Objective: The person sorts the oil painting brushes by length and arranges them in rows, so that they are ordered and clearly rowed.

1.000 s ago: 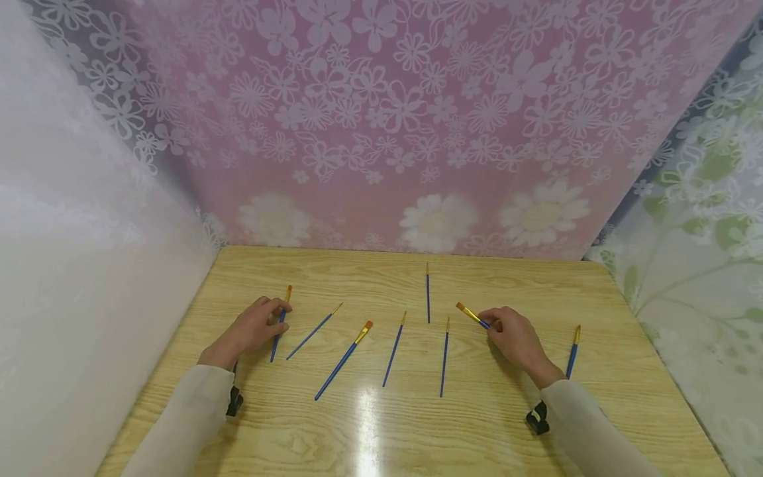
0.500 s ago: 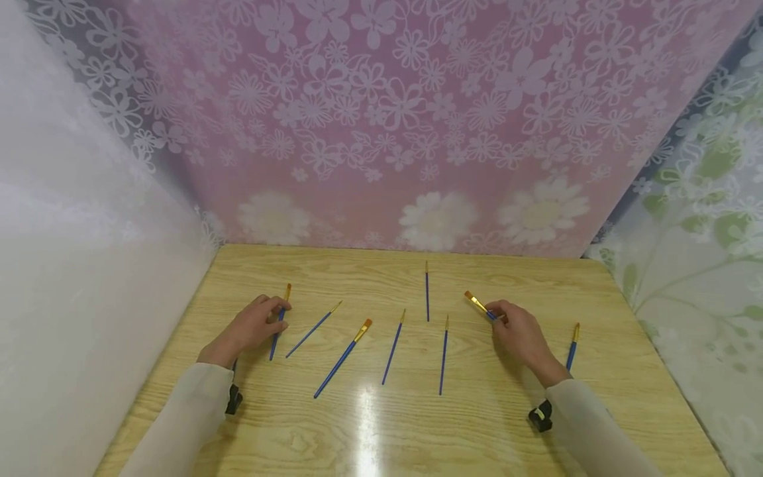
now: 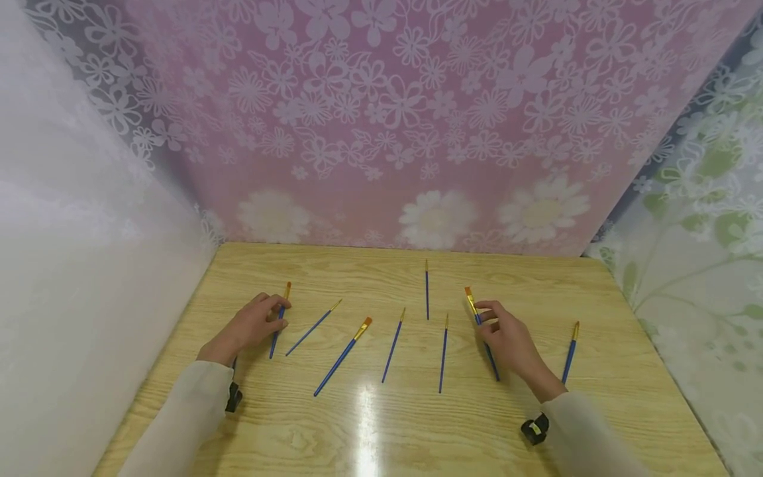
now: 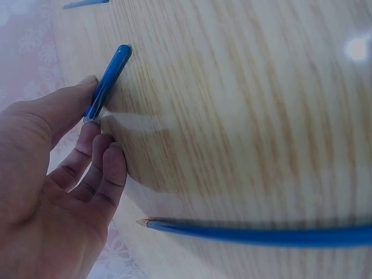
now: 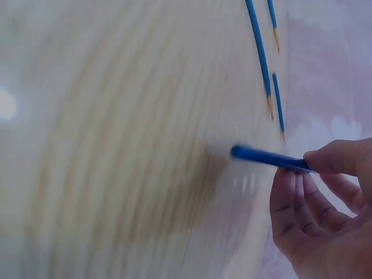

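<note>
My left hand point(image 3: 250, 326) pinches the blue handle of a flat paintbrush point(image 3: 275, 341) at the table's left side. In the left wrist view, thumb and fingertips meet on that handle. To the right, my right hand point(image 3: 508, 338) pinches another flat paintbrush point(image 3: 491, 364) by its blue handle. This brush's orange bristles and gold ferrule point toward the back wall, and its handle end shows in the right wrist view. Between the hands lie a wide flat paintbrush point(image 3: 340, 363) and several thin paintbrushes, including one point(image 3: 313, 328) beside the left hand and one point(image 3: 444, 358) nearer the right.
A thin paintbrush point(image 3: 427, 291) lies further back on the wooden table point(image 3: 369, 430). Right of the right wrist is another paintbrush point(image 3: 570, 361), partly covered. In the left wrist view, a blue-handled paintbrush point(image 4: 261, 235) lies near the left hand. Patterned sheets surround the table.
My right hand has turned its paintbrush from a slant toward nearly lengthwise, bringing the handle into view below the fingers. The left hand stays in place on its paintbrush.
</note>
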Motion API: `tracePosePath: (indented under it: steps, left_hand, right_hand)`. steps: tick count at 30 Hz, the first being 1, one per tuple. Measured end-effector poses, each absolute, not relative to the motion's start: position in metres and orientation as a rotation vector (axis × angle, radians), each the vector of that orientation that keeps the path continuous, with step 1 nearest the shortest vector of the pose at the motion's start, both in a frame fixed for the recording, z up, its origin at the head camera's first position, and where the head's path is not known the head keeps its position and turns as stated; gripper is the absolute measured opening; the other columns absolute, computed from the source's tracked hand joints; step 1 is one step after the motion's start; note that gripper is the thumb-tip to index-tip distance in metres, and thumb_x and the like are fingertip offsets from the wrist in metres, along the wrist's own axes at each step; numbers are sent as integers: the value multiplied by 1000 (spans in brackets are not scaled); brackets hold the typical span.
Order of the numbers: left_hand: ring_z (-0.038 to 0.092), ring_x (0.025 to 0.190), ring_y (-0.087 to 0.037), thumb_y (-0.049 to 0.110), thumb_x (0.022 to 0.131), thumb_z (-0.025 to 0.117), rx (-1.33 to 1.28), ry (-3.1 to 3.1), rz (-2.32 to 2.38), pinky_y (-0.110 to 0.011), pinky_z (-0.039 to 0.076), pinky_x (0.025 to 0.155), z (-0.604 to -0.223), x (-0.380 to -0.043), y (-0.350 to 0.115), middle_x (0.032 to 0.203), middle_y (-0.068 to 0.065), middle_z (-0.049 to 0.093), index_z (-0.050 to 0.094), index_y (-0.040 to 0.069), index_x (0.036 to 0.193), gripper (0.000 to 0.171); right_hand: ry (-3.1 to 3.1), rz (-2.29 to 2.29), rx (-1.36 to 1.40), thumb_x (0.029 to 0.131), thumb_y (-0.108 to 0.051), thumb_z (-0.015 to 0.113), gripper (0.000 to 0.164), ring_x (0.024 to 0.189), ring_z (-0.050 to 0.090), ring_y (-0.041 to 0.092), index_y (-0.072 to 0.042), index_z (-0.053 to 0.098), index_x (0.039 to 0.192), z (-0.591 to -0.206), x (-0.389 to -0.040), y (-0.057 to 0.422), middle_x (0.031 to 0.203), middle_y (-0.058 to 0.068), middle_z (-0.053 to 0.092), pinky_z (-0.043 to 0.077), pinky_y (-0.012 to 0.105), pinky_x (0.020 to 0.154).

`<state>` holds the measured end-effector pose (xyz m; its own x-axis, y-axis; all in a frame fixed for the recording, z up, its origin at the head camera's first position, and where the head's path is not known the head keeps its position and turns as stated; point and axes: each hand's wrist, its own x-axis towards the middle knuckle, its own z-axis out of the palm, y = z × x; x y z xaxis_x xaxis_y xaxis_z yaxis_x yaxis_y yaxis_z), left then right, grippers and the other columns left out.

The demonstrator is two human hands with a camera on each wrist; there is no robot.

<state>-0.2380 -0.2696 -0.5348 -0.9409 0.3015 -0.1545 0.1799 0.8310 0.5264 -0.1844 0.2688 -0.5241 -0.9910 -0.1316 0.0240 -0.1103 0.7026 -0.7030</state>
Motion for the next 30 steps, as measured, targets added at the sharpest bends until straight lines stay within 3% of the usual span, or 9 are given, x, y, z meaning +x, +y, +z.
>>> tracePosePath:
  steps: [4, 19, 30]
  left_hand:
    - [65, 104, -30, 20, 108, 71, 368, 2782, 765, -56, 55, 93, -536, -239, -270, 135, -20, 60, 63, 9, 143, 37]
    - [65, 101, -30, 18, 107, 71, 390, 2797, 741, -56, 55, 93, -534, -238, -271, 133, -21, 61, 63, 8, 142, 36]
    - [66, 105, -33, 19, 107, 71, 399, 2807, 736, -58, 56, 94, -535, -238, -270, 133, -21, 61, 63, 8, 141, 36]
  right_hand:
    - [2839, -1269, -212, 109, -4, 60, 40, 102, 73, 32, -4, 58, 149, -524, -176, 256, 133, 24, 68, 56, 29, 66]
    - [2722, -1328, -176, 103, -3, 72, 34, 91, 72, 16, -6, 68, 137, -528, -153, 209, 126, 15, 72, 58, 24, 73]
    - [2673, -1356, -172, 98, 0, 76, 33, 76, 64, 9, -5, 71, 131, -527, -145, 179, 116, 10, 72, 54, 23, 62]
